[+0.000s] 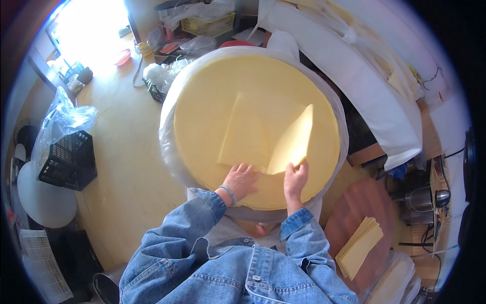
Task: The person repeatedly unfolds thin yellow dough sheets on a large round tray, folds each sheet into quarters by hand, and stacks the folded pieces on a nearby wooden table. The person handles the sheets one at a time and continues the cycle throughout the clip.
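A wide round stack of thin pale-yellow sheets (205,95), which look like food sheets, lies in front of me. On top of it is a partly folded sheet (245,133) with a straight left edge. My right hand (296,180) pinches the near corner of its raised flap (294,140), which stands tilted up on the right side. My left hand (240,181) rests palm down at the near edge of the fold, fingers somewhat apart, with a bracelet at the wrist. Whether its fingertips press on one layer or several, I cannot tell.
Clear plastic (169,140) surrounds the round stack. To the right, folded yellow sheets (358,247) lie on a reddish-brown round surface (353,205). A long white-covered bench (364,91) curves behind. Black crate (70,159) with plastic stands at left; a yellow basket (209,24) is at the back.
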`<state>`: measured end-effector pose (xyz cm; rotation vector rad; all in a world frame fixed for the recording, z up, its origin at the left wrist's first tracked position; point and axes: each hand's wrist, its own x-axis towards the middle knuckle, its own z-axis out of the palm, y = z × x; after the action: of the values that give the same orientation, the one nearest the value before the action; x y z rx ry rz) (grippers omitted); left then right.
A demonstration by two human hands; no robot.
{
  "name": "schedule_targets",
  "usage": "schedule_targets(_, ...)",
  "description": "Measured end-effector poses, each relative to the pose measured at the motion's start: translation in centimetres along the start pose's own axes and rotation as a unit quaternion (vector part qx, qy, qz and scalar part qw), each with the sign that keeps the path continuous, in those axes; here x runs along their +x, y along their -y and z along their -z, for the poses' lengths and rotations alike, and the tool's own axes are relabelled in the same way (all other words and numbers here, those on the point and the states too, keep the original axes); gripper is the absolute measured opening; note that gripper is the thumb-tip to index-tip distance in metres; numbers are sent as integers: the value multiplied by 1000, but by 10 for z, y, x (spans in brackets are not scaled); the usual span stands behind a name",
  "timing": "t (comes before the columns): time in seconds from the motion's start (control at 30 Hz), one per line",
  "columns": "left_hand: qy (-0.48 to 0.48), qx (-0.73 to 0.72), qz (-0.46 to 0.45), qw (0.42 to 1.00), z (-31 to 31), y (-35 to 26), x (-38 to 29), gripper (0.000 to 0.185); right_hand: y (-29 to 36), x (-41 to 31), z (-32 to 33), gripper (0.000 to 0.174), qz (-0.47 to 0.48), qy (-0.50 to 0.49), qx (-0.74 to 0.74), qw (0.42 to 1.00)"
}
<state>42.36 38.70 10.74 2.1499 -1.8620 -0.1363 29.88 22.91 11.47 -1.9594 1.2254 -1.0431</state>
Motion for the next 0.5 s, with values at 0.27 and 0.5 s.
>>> schedule_targets(0.27, 12, -193, -18, 981, 1, 56, -2, 30, 67, -27, -72, 41, 352, 130, -150, 914)
schedule_targets(0.5, -113, -584, 362, 717, 31, 121, -32, 24, 44, -50, -95, 23, 409, 200, -150, 877)
